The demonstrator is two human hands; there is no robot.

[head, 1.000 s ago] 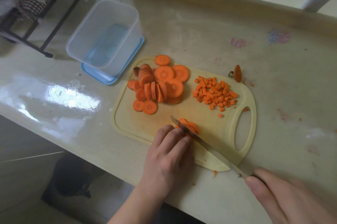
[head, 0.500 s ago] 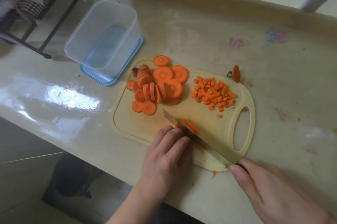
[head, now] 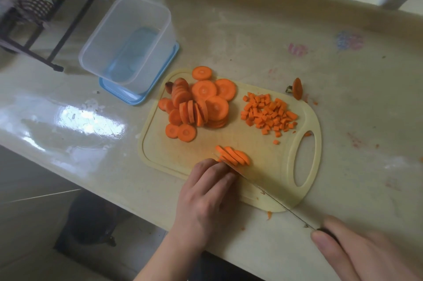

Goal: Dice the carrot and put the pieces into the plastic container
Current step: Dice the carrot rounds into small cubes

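On the tabletop, far left, plastic container stands on its blue lid; nothing orange inside. Just beside it, cutting board carries a heap of carrot rounds, a pile of diced carrot, and a few fanned strips at the near edge. Left hand grip: fingers curled, tips pressing the strips. Right hand grip closed round the knife handle, blade against the strips. Carrot end lies off the board.
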